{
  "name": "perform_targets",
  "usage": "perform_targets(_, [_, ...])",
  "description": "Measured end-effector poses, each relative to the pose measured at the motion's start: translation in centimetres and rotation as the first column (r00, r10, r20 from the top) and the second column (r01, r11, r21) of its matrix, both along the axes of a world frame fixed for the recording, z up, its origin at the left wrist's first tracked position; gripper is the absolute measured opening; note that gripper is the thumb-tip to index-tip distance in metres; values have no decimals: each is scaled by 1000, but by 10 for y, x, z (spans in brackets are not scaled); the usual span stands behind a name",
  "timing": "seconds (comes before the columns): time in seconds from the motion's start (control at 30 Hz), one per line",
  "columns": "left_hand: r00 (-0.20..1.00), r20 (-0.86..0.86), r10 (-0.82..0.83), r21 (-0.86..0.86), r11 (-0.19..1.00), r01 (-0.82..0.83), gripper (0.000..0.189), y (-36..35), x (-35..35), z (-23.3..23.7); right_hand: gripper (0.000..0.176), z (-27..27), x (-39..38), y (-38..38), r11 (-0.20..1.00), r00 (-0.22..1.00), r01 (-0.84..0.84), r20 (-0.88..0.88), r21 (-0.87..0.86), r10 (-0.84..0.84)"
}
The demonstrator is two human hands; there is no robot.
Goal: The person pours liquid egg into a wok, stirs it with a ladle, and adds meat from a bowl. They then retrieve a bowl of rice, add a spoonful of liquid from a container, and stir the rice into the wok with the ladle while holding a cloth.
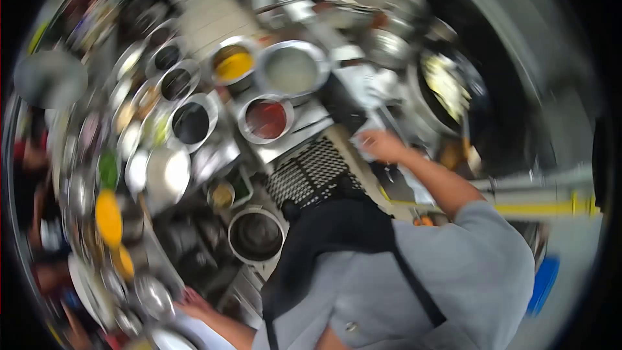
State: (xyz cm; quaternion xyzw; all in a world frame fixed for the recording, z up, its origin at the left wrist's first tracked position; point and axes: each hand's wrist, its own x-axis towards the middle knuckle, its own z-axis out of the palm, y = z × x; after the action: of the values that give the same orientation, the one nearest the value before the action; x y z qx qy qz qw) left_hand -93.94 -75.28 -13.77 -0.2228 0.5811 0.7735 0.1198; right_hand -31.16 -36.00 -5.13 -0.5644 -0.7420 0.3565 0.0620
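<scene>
A large wok (436, 107) holding pale food (447, 84) sits beyond the right hand's (383, 146) loosely bent fingers, a pot of red liquid (265, 118) left of them, a metal bowl (154, 298) just beside the left hand's (194, 304) fingers; blur hides both hands' opening and any hold

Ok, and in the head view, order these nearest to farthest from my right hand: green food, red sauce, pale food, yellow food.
From your right hand:
1. Pale food, in the pan to its right.
2. Red sauce, to its left.
3. Yellow food, left, beyond the red.
4. Green food, far left.
</scene>
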Motion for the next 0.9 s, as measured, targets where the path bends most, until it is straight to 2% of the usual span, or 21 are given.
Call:
perform_targets(0.03, [970,-69,-235,2,972,235,60,16,24,-7,39,-41,16,-25,996,1000,7,12,-91,-6])
perform_targets(0.07, [841,21,-541,43,841,540,44,27,47,-15,34,-71,30,-49,995,993,15,119,-102,-3])
perform_targets(0.1, [789,117,-603,-78,787,612,34,46,64,-41,30,-91,45,-70,976,975,63,219,-208,-17])
perform_targets(0.13, [513,82,-854,-153,498,854,21,67,92,-56,28,-114,58,-85,946,954,98,301,-309,0])
perform_targets(0.2, [321,176,-931,-212,282,936,20,148,183,3,38,-189,97,-104,851,868,447,364,-274,-339])
perform_targets(0.23, [223,191,-956,-222,179,958,29,176,211,27,38,-194,103,-105,808,828,505,434,-302,-356])
perform_targets(0.27, [129,191,-973,-238,82,968,39,204,236,46,38,-203,118,-105,761,788,557,503,-334,-355])
perform_targets(0.3, [-57,255,-965,-169,-103,980,48,225,233,46,38,-280,145,-112,822,819,382,567,-422,-90])
perform_targets(0.33, [-167,291,-942,-190,-228,955,42,252,244,63,38,-357,172,-119,845,787,176,588,-505,188])
perform_targets(0.37, [-272,242,-931,-250,-331,910,38,270,244,54,37,-426,199,-124,821,709,-30,566,-570,419])
perform_targets(0.4, [-378,201,-904,-314,-425,849,34,287,244,48,37,-431,195,-129,825,731,-27,552,-565,402])
perform_targets(0.47, [-397,289,-871,-420,-488,765,31,326,263,69,41,-389,160,-129,853,866,29,438,-522,239])
perform_targets(0.5, [-412,265,-872,-481,-489,727,32,344,285,84,37,-286,155,-119,725,818,563,397,-397,-417])
perform_targets(0.53, [-430,236,-872,-537,-486,690,33,359,303,93,37,-315,152,-129,798,829,510,432,-321,-356])
perform_targets(0.6, [-503,208,-839,-568,-523,636,36,383,318,78,36,-393,149,-154,712,697,699,288,-64,-657])
perform_targets(0.67, [-544,230,-807,-574,-564,594,36,396,351,74,47,-325,141,-146,342,340,939,43,43,-939])
perform_targets(0.7, [-597,270,-755,-574,-624,530,37,402,368,82,35,-457,145,-168,595,594,804,90,-17,-800])
perform_targets(0.73, [-624,301,-721,-571,-660,488,40,406,385,83,35,-461,138,-173,578,577,816,81,-13,-813])
perform_targets(0.8, [-707,339,-621,-568,-734,372,43,416,408,82,33,-453,133,-164,405,374,902,-201,-148,-906])
perform_targets(0.87, [-751,372,-545,-508,-797,327,48,430,415,65,33,-424,135,-162,363,332,901,-162,-237,-929])
perform_targets(0.9, [-759,367,-538,-511,-798,319,49,432,434,78,33,-410,134,-160,347,320,897,-137,-273,-937])
